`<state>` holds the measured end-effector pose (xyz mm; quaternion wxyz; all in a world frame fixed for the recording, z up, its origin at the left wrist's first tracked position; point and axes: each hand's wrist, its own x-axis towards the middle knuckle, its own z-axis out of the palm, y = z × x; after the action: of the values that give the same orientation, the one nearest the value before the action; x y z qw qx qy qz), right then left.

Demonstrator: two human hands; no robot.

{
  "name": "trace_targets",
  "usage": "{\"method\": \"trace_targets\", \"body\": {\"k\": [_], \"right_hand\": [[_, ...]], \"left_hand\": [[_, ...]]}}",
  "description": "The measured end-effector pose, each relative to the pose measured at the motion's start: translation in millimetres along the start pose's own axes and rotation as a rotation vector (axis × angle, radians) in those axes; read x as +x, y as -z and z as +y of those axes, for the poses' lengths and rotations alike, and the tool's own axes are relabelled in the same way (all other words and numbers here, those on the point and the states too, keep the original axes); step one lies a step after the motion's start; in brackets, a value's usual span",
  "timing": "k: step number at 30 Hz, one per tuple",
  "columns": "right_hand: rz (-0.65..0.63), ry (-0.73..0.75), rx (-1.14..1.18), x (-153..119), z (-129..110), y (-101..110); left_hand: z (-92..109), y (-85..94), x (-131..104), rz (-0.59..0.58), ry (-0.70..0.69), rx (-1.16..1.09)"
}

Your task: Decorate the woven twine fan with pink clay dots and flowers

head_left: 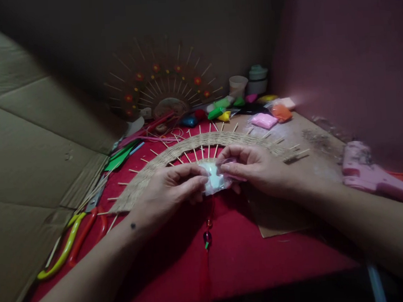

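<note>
A small clear packet with pale, whitish-green contents is held up between both hands at the middle. My left hand pinches its left side between thumb and fingers. On its right side, my right hand grips the crinkled plastic end. Beneath and behind the hands lies a woven fan-shaped piece with thin sticks poking out around its curve. A red tassel with beads hangs down toward the front on the red cloth.
Red and yellow-handled scissors lie at the left beside a cardboard wall. Pink and orange packets, a cup and a flower-decorated fan stand behind. At the right is a pink glue gun.
</note>
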<state>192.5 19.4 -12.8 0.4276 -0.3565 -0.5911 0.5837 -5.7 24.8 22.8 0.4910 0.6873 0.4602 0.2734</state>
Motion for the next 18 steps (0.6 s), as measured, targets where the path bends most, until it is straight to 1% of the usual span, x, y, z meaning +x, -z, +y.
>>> {"method": "trace_targets", "body": {"k": [3,6,8,14,16,18], "right_hand": [[-0.03,-0.011,0.023,0,1,-1],[-0.048,-0.006,0.07,0,1,-2],[-0.058,-0.004,0.094,0,0,-3],[-0.099,-0.017,0.04,-1,-1,-4],[-0.115,-0.013,0.044,-1,0,-3],[-0.139,-0.023,0.082,-2,1,-2]], "left_hand": [[-5,-3.1,0,0.076,-0.061,-0.032],[-13,-7.0,-2,0.163,-0.199,0.033],[-17,-9.4,-3,0.193,-0.272,0.078],[-12,-14.5,-4,0.087,-0.289,0.105],[-11,-15.3,-4,0.1,-0.289,0.131],[-11,-15.1,-4,0.156,-0.28,0.167]]}}
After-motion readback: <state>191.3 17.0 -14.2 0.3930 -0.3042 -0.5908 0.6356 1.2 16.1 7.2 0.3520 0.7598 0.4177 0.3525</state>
